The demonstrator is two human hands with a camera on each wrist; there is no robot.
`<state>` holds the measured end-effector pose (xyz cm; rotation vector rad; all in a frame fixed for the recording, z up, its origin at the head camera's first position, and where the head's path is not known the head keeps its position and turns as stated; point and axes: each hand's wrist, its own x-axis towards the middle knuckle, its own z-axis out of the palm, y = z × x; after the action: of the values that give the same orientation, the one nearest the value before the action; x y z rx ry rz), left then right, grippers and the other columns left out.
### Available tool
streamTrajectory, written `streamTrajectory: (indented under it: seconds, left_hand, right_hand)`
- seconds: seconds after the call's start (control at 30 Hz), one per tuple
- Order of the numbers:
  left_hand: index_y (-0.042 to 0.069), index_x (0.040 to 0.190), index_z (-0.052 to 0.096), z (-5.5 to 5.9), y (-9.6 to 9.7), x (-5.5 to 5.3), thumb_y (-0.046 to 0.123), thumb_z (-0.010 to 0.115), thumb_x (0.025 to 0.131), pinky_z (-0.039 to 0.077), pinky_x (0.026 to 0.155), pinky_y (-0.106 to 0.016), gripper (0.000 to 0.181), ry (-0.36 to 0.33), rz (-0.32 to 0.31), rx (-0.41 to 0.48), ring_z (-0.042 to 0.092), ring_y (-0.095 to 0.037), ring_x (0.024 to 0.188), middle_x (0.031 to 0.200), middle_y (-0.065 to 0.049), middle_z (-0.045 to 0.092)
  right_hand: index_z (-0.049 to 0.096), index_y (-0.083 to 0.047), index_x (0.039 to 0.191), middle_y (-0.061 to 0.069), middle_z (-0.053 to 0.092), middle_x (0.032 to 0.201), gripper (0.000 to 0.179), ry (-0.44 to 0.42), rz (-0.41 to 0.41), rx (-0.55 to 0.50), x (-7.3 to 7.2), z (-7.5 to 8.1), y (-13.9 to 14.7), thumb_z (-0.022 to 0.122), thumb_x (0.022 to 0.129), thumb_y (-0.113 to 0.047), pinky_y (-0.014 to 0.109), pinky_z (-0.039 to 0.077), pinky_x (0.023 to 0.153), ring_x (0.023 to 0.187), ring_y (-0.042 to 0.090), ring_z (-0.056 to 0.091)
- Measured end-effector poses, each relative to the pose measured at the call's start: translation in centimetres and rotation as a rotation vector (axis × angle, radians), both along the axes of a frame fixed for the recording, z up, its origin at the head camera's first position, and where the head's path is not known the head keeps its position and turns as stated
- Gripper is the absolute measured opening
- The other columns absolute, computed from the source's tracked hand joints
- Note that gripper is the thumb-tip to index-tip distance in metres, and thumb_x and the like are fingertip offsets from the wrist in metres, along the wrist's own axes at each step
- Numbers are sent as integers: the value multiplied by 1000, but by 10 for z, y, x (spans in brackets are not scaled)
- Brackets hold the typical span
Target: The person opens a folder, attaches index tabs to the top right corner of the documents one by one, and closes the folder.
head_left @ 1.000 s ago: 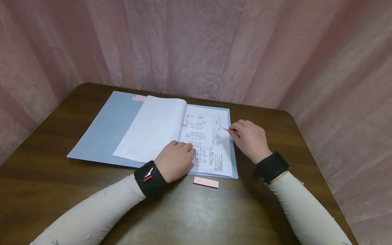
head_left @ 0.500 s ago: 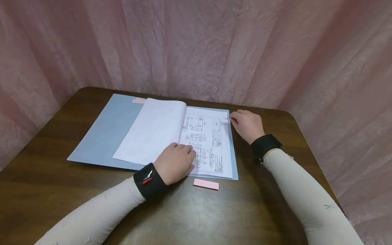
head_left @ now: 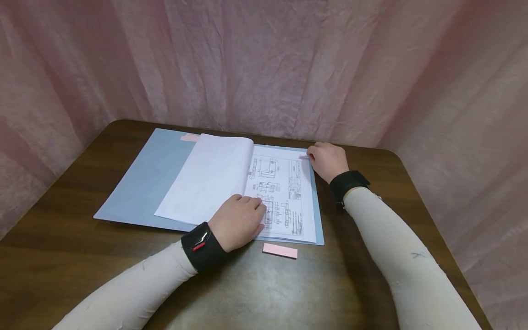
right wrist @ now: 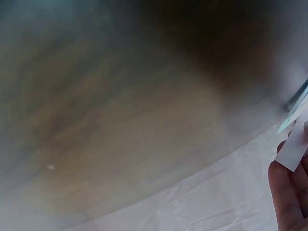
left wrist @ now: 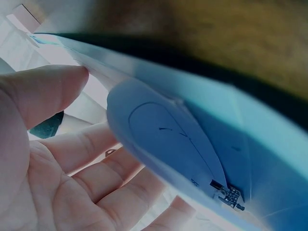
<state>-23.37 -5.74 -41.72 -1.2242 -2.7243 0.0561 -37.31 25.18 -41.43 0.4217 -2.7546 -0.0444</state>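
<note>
One narrow pale paper strip (right wrist: 290, 152), pinched by the right hand (head_left: 328, 161), has moved to the far right corner of the flat light-blue folder (head_left: 134, 183), apparently aligning with the white printed sheet (head_left: 284, 190) where the left hand (head_left: 238, 222) rests, fingers extended.

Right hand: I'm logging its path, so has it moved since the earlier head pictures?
Yes, the right hand has moved forward along the right edge of the blue folder, toward its far corner.
</note>
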Motion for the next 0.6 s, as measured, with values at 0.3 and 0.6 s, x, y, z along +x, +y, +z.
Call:
streamTrajectory:
  seconds: [0.3, 0.6]
  left_hand:
    - [6, 130, 77, 2, 2, 1, 42, 86, 96, 58, 94, -45, 50, 2, 2, -4, 73, -28, 105, 122, -12, 77]
    - [6, 129, 78, -1, 2, -1, 41, 86, 96, 58, 92, -44, 48, 11, 1, -6, 73, -28, 103, 119, -11, 78]
  right_hand:
    - [88, -11, 112, 9, 78, 97, 15, -61, 34, 111, -5, -1, 4, 78, 102, -7, 42, 59, 75, 84, 27, 71]
    - [88, -11, 113, 9, 78, 97, 15, -82, 35, 131, -8, -4, 3, 79, 102, -7, 41, 60, 77, 83, 25, 70]
